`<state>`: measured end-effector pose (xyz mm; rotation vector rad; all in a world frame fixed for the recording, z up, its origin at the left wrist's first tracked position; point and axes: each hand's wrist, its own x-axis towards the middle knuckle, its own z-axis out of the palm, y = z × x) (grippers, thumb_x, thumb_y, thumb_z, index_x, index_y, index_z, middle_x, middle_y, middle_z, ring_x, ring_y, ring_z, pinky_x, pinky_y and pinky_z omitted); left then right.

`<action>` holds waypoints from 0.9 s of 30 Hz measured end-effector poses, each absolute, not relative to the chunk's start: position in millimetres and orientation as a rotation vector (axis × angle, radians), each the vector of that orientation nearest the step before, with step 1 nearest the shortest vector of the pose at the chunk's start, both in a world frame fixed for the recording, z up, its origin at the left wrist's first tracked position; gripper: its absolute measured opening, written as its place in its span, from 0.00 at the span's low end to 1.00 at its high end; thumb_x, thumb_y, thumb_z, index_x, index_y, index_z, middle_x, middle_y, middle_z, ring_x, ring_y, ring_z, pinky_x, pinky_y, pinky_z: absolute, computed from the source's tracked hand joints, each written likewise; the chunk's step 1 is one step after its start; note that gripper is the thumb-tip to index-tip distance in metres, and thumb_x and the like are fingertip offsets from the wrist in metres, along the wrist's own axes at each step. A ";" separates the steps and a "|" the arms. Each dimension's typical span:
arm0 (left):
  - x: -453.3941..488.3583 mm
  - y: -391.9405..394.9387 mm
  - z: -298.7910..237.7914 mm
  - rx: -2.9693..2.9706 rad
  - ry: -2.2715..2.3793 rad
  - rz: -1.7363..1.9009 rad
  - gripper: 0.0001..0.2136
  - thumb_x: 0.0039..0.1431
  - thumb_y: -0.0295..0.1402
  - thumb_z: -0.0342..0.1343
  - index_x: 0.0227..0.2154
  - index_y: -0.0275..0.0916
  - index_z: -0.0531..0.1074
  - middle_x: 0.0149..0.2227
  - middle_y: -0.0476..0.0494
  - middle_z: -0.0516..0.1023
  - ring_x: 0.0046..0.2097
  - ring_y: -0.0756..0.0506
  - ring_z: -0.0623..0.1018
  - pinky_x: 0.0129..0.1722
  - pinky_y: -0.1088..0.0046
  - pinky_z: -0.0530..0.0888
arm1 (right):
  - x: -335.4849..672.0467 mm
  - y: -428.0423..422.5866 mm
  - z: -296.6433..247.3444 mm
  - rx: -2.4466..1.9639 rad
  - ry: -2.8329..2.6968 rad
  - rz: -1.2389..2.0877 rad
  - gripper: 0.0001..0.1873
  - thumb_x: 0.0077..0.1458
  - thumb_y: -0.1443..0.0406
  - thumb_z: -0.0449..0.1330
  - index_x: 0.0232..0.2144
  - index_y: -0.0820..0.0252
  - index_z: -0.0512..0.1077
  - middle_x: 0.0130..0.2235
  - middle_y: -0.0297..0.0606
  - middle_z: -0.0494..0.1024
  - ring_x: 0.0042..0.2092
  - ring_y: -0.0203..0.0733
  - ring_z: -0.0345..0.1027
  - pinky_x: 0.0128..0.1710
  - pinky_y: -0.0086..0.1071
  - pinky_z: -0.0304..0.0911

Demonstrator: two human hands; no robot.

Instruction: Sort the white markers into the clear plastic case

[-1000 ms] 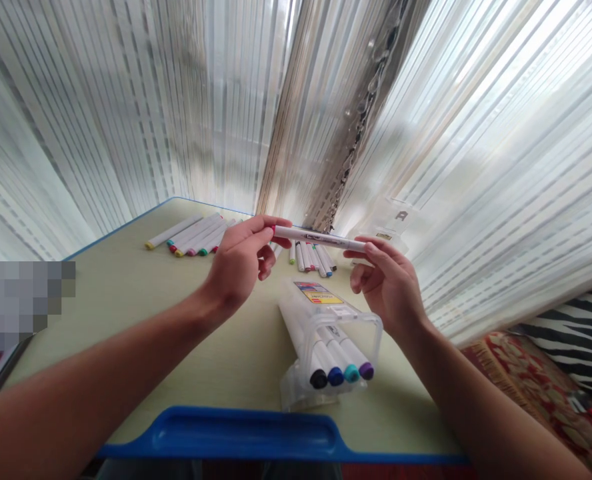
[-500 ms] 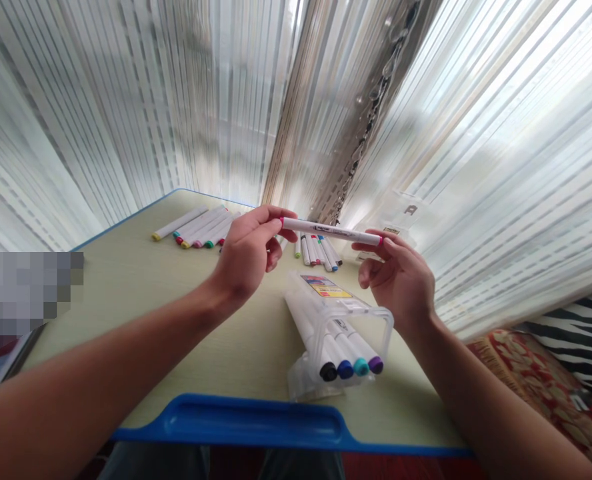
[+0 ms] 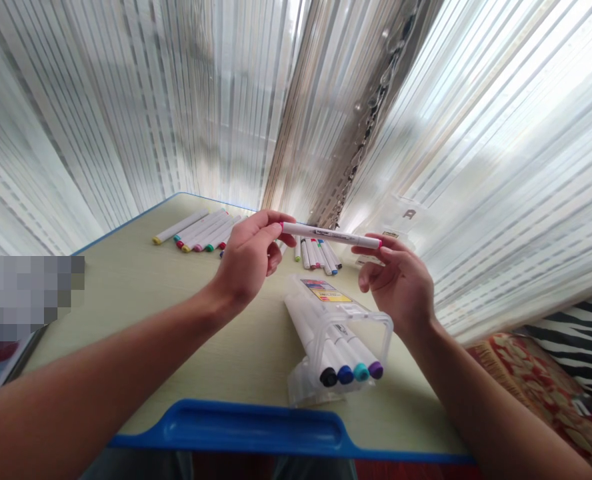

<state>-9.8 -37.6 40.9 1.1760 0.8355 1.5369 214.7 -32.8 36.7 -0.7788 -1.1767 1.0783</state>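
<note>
A white marker with pink ends (image 3: 326, 233) is held level above the table between my two hands. My left hand (image 3: 251, 250) pinches its left end between thumb and fingers. The right end is gripped by the thumb and fingertips of my right hand (image 3: 401, 277). Below the marker lies a clear plastic case (image 3: 303, 300) with a coloured label. Several white markers stick out of its near side, showing black, blue, turquoise and purple caps (image 3: 361, 372).
Loose white markers (image 3: 203, 230) lie in a row at the back left of the table (image 3: 126, 300). Another group of markers (image 3: 319, 255) lies behind the case. A clear plastic bag (image 3: 396, 217) stands at the back right. Striped curtains (image 3: 216, 100) hang behind. The blue front edge has a tray (image 3: 251, 430).
Both hands keep hold of the marker in nearly the same place. The view has shifted very slightly, so the table sits a little lower.
</note>
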 end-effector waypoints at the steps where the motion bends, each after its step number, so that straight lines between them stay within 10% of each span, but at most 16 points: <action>1: -9.8 -37.5 40.7 1.173 0.835 1.536 0.08 0.61 0.26 0.50 0.38 0.34 0.74 0.27 0.48 0.75 0.17 0.56 0.63 0.15 0.78 0.54 | 214.5 -32.7 36.9 -0.779 -1.181 1.073 0.11 0.54 0.68 0.57 0.38 0.62 0.78 0.33 0.42 0.85 0.17 0.37 0.70 0.14 0.29 0.61; 27: -8.5 -38.7 40.9 1.180 0.861 1.536 0.06 0.60 0.27 0.52 0.37 0.35 0.74 0.25 0.51 0.69 0.18 0.57 0.61 0.16 0.79 0.53 | 212.1 -32.9 34.7 -0.801 -1.250 1.007 0.06 0.57 0.63 0.63 0.35 0.60 0.77 0.30 0.37 0.83 0.18 0.32 0.68 0.14 0.25 0.60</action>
